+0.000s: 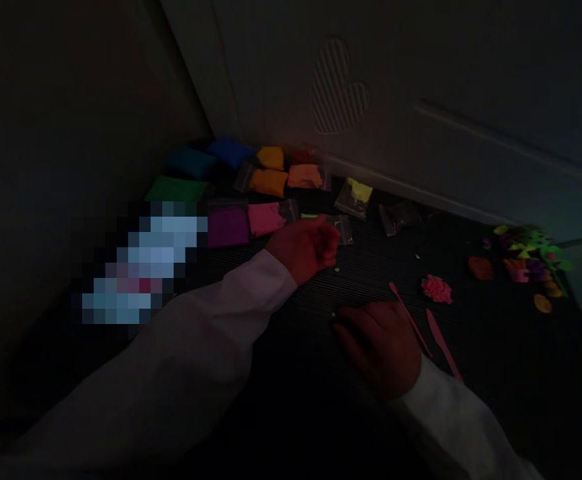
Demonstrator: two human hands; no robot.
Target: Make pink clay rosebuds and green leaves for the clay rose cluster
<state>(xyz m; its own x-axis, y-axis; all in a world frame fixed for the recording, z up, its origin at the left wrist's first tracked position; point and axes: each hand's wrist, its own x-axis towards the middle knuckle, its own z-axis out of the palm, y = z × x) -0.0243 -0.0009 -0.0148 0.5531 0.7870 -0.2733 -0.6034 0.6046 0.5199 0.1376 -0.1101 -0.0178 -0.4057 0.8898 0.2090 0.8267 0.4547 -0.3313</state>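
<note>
My left hand (305,250) is turned partly palm up with its fingers curled in; the dim light hides what, if anything, they hold. It is beside a clear bag with light green clay (309,216), which it partly covers. Lower right, my right hand (383,347) is above the dark table, thumb and forefinger close together at a tiny green clay piece (333,315). Another green crumb (337,270) lies just below my left fingertips. Two pink modelling tools, a thin one (411,319) and a knife-shaped one (441,340), lie right of my right hand.
Bags of coloured clay, including purple (227,225), pink (265,219) and yellow (361,190), line the back. A lit, blurred-out screen (153,257) is at left. Rightward sit a pink clay flower (437,289), a brown lump (481,268) and colourful clay pieces (531,257). A pale panel (281,80) rises behind.
</note>
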